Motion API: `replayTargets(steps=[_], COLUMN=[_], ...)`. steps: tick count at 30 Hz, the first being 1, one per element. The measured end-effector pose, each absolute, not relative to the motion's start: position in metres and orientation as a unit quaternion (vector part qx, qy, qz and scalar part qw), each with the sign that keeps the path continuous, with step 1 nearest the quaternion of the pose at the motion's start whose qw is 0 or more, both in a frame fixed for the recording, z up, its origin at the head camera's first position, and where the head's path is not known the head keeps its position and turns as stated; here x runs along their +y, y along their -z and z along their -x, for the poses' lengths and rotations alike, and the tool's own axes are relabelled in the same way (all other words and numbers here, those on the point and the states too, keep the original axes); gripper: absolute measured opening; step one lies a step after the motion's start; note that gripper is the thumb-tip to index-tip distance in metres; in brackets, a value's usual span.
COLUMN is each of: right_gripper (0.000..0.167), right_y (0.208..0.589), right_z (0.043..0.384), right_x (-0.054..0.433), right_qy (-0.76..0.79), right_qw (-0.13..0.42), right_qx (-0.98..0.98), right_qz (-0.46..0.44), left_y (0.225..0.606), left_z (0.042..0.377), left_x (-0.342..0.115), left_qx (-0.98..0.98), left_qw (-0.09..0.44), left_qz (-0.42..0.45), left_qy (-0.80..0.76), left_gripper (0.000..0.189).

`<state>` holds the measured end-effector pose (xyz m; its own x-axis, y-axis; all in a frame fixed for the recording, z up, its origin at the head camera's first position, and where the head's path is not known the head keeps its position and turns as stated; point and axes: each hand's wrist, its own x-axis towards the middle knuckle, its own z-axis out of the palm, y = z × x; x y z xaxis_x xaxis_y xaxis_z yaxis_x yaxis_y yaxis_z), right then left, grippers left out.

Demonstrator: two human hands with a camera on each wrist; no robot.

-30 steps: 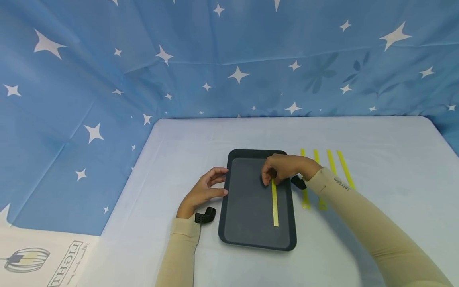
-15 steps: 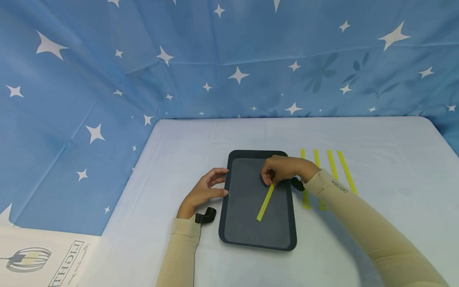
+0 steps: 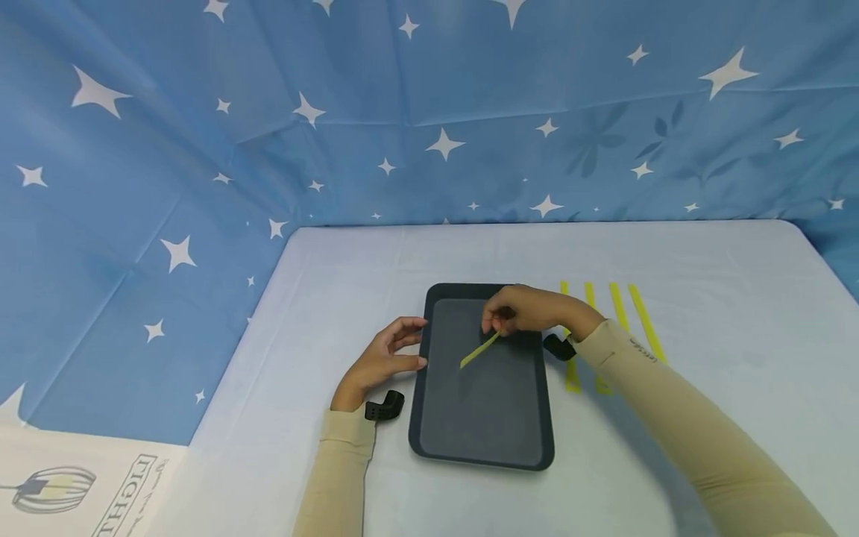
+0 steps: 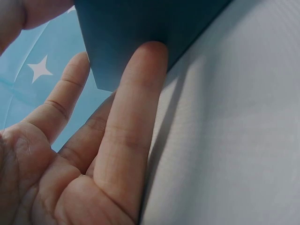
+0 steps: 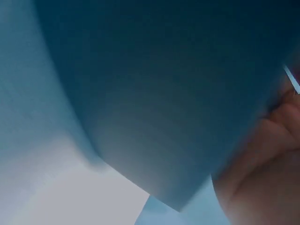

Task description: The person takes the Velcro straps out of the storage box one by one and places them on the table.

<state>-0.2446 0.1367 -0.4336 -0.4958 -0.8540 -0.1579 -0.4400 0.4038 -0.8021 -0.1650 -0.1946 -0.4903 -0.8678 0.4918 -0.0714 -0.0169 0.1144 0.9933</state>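
Note:
A dark grey rectangular tray with a raised rim lies on the white-covered table. At its left side, the left hand rests fingertips and thumb against the rim, fingers extended. The left wrist view shows a fingertip pressed to the tray's outer wall. Over the tray's upper right part, the right hand pinches one end of a thin yellow strip, whose free end slants toward the lower left. In the right wrist view the tray fills the middle and the right hand is cut off.
Several more yellow strips lie in a row right of the tray, partly hidden by the right forearm. A printed cloth is at the lower left. A blue star-patterned curtain hangs behind the table.
The yellow strip's free end has swung from pointing straight down to the lower left and upward across the tray. The right hand stays almost in place; the left hand has not moved.

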Motion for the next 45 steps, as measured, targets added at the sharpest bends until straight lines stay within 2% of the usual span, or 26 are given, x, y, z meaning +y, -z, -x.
replayTargets(steps=[8, 16, 25, 31, 36, 45], right_gripper=[0.013, 0.006, 0.006, 0.010, 0.023, 0.033], right_y=[0.428, 0.429, 0.436, 0.437, 0.439, 0.440], right_z=[0.246, 0.244, 0.236, 0.228, 0.220, 0.204], right_x=[0.146, 0.153, 0.163, 0.167, 0.169, 0.174], right_qy=[0.429, 0.469, 0.520, 0.558, 0.587, 0.612], right_qw=[0.246, 0.281, 0.274, 0.273, 0.262, 0.236], right_qx=[0.768, 0.751, 0.739, 0.732, 0.729, 0.728], right_qz=[0.407, 0.371, 0.328, 0.278, 0.234, 0.200], left_y=[0.490, 0.492, 0.491, 0.490, 0.489, 0.490], left_z=[0.164, 0.165, 0.165, 0.165, 0.165, 0.165], left_x=[-0.195, -0.195, -0.195, -0.195, -0.194, -0.194], left_qx=[0.721, 0.724, 0.724, 0.724, 0.722, 0.723], left_qw=[0.196, 0.194, 0.194, 0.196, 0.197, 0.194], left_qz=[-0.162, -0.162, -0.163, -0.158, -0.159, -0.161], left_qy=[-0.644, -0.642, -0.641, -0.642, -0.644, -0.643], left_gripper=[0.071, 0.071, 0.072, 0.072, 0.073, 0.071])
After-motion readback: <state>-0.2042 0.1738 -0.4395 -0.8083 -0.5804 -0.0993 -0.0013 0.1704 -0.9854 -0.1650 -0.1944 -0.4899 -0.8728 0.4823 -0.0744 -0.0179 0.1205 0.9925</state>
